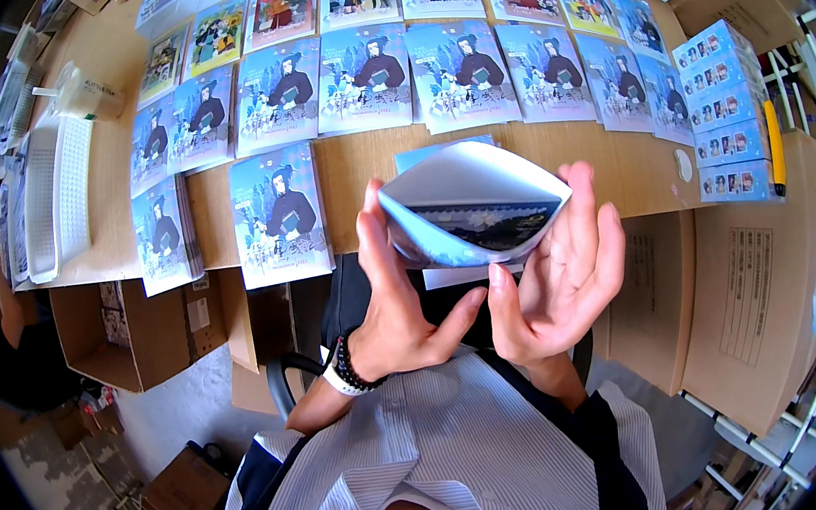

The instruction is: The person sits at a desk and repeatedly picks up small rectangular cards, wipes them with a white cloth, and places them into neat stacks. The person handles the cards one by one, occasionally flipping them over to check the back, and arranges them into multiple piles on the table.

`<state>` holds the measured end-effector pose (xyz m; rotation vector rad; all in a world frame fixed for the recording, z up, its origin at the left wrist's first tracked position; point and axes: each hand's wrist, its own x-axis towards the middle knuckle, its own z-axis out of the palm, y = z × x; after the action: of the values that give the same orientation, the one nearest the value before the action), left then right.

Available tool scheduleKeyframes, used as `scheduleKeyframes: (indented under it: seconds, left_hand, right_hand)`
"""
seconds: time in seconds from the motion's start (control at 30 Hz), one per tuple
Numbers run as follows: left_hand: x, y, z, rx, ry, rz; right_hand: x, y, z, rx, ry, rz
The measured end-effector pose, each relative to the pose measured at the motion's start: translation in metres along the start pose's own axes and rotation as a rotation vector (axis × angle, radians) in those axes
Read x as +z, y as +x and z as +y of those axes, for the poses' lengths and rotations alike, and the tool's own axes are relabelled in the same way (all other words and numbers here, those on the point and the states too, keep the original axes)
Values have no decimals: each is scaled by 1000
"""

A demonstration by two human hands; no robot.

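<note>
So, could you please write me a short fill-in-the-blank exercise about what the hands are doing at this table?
1. Both hands bend a light blue ____ into a curve.
2. The left hand wears a beaded ____ at its wrist.
3. The right hand grips the booklet's ____ edge.
4. Rows of blue booklets lie on the wooden ____.

Missing words: booklet; bracelet; right; table

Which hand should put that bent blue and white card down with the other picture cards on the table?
Probably the left hand. It pinches the curved blue and white card at its left edge, nearest the blue picture cards spread across the wooden table. The right hand only cups the other end.
</note>
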<state>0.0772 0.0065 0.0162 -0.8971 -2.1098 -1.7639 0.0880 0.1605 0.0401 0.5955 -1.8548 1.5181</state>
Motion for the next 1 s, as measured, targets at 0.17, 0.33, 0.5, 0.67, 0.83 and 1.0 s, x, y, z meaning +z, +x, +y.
scheduleKeyframes:
  seconds: [0.17, 0.33, 0.5, 0.67, 0.83, 1.0]
  left_hand:
    - [-10, -6, -6, 197, 36, 5]
    - [-8, -26, -35, 263, -80, 39]
    - [-5, -29, -35, 284, -140, 69]
    - [-2, -21, -21, 206, -222, 191]
    - [-2, -12, -6, -92, -226, 280]
    - [2, 3, -1, -271, -355, 447]
  right_hand:
    - [4, -6, -7, -127, -2, 63]
    - [6, -7, -3, -241, 87, 96]
    - [8, -11, 2, -273, 118, 142]
    - [6, -10, 3, -224, 123, 120]
    - [4, -9, 10, -50, 7, 61]
    - [-1, -11, 12, 255, -269, 71]
